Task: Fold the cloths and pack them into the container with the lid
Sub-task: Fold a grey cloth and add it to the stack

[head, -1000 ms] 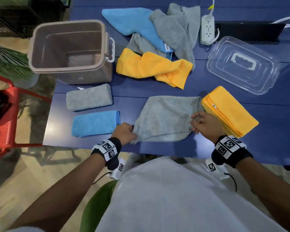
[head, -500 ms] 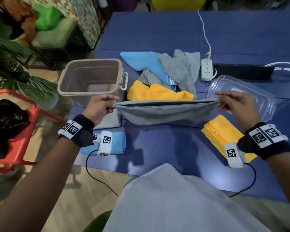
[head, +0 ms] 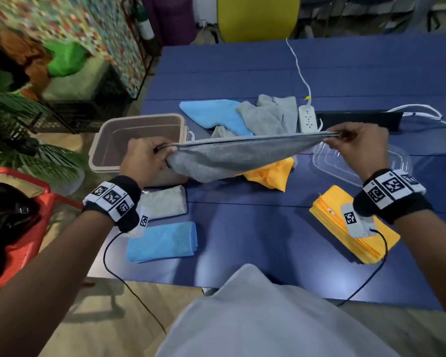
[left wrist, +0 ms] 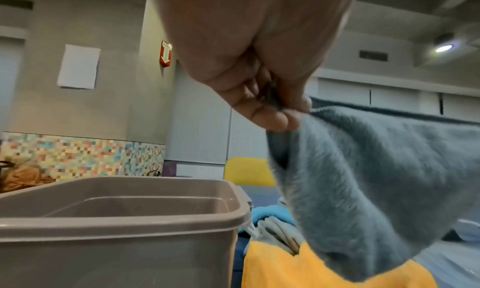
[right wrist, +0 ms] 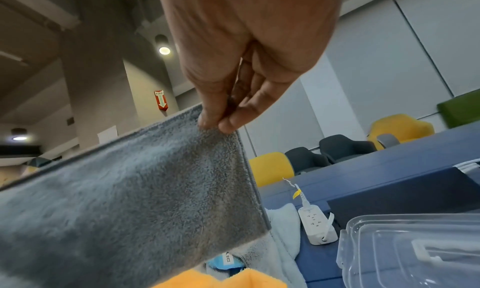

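Observation:
A grey cloth (head: 237,155) (left wrist: 376,190) (right wrist: 124,206) hangs stretched in the air above the blue table (head: 255,240). My left hand (head: 147,161) (left wrist: 275,112) pinches its left corner over the beige container (head: 137,143) (left wrist: 116,220). My right hand (head: 355,145) (right wrist: 221,120) pinches its right corner above the clear lid (head: 345,166) (right wrist: 415,251). Folded cloths lie on the table: a grey one (head: 165,202), a blue one (head: 162,240) and a yellow stack (head: 330,215). An unfolded pile of blue (head: 214,114), grey (head: 271,114) and yellow (head: 271,173) cloths lies behind the held cloth.
A white power strip (head: 307,118) (right wrist: 315,222) with its cable and a black flat object (head: 358,119) lie at the back of the table. A red chair (head: 16,220) and a plant (head: 18,135) stand left of the table. The container holds nothing visible.
Both hands lifted the grey cloth off the table and pulled it taut; since half a second ago it has risen a little higher and further from me.

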`<state>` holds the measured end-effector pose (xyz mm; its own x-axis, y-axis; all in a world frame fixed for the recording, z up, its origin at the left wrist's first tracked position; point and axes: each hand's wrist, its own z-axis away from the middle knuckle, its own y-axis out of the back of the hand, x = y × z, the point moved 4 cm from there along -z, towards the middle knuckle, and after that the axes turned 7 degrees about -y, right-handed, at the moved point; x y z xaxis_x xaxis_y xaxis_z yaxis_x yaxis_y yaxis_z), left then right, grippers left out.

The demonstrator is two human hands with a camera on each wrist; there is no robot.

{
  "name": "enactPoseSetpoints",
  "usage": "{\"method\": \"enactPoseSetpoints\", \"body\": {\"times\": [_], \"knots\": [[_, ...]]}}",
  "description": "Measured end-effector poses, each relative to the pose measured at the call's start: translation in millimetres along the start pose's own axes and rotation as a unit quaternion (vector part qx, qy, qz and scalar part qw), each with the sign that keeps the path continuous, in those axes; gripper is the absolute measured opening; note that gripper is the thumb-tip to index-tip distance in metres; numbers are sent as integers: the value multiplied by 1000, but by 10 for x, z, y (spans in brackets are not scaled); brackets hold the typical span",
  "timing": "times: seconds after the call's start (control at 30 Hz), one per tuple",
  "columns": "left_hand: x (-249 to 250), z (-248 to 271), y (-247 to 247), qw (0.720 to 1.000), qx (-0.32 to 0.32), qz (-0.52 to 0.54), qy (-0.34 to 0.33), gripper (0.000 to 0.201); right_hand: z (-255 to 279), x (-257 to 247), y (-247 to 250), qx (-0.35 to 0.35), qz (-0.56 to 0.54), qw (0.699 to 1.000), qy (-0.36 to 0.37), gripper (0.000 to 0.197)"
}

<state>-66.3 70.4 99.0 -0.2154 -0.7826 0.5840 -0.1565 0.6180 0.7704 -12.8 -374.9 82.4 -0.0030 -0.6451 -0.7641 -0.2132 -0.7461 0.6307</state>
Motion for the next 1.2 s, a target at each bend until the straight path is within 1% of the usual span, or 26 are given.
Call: {"method": "enactPoseSetpoints", "body": {"times": [0.03, 0.1, 0.17, 0.2, 0.27, 0.3, 0.33, 0.37, 0.4, 0.43, 0.47, 0.5, 0.57, 0.6, 0.63, 0.67, 0.7, 0.73, 0.77, 0.8, 0.87, 0.9, 0.93, 0.97, 1.1, 1.2], "knots": [[4, 7, -22, 1000, -14, -15, -21, 10, 2, -45, 7, 15, 19, 1000, 18, 20], [-2, 39, -102, 995, -75, -34, -57, 12, 1, -107, 10, 48, 56, 997, 38, 23], [-17, 66, -148, 988, -127, -34, -84, 17, -25, -86, 21, 65, 71, 995, 18, 25], [-32, 73, -162, 981, -156, -56, -103, 18, -42, -54, 16, 60, 81, 995, 7, 25], [-62, 99, -198, 955, -213, -144, -149, 13, -24, -51, -4, 29, 103, 994, 2, 25], [-80, 110, -204, 945, -221, -178, -162, 9, -2, -83, -23, 17, 107, 994, 8, 24], [-96, 111, -203, 946, -211, -186, -160, 4, 28, -124, -45, 9, 108, 994, 14, 24], [-100, 107, -178, 959, -183, -163, -144, 4, 51, -154, -59, 7, 103, 995, 13, 24], [-109, 89, -143, 976, -140, -119, -113, 8, 64, -180, -73, 8, 94, 995, 9, 24], [-121, 57, -79, 992, -80, -68, -75, 10, 70, -216, -74, 15, 80, 997, 5, 24], [-144, 15, 12, 998, -14, -31, -50, 13, 74, -270, -55, 29, 59, 998, 12, 23], [-138, -17, 107, 997, 59, -16, -43, 15, 92, -336, -16, 61, 38, 997, 38, 21], [-129, -15, 255, 976, 205, -23, -65, 16, 209, -494, 85, 172, 9, 977, 128, 16], [-71, 27, 257, 965, 244, -50, -84, 15, 298, -542, 92, 213, 3, 963, 168, 14], [-47, 88, 138, 966, 210, -91, -121, 16, 365, -513, 25, 210, 24, 959, 187, 13], [-72, 173, -125, 973, 77, -146, -164, 20, 393, -424, -120, 137, 78, 971, 182, 13], [-175, 335, -469, 956, -111, -199, -187, 23, 422, -247, -327, 12, 161, 977, 141, 12], [-347, 552, -736, 916, -271, -236, -177, 24, 487, 0, -512, -118, 241, 960, 82, 10], [-478, 697, -835, 894, -337, -246, -160, 23, 551, 213, -600, -184, 283, 940, 45, 8], [-559, 724, -807, 910, -328, -220, -126, 23, 597, 345, -610, -196, 285, 938, 32, 7], [-664, 601, -646, 963, -225, -133, -64, 21, 628, 425, -525, -149, 236, 960, 22, 9], [-672, 552, -574, 977, -176, -103, -56, 18, 657, 430, -486, -131, 210, 969, 17, 10], [-635, 490, -506, 985, -143, -78, -50, 16, 668, 422, -453, -122, 192, 974, 13, 10], [-596, 440, -472, 989, -131, -60, -42, 15, 676, 412, -436, -120, 183, 976, 8, 11], [-553, 314, -447, 991, -133, -6, -3, 11, 617, 399, -328, -95, 149, 984, -29, 16], [-538, 234, -381, 994, -98, 33, 16, 7, 544, 351, -252, -77, 119, 989, -30, 19]]}}
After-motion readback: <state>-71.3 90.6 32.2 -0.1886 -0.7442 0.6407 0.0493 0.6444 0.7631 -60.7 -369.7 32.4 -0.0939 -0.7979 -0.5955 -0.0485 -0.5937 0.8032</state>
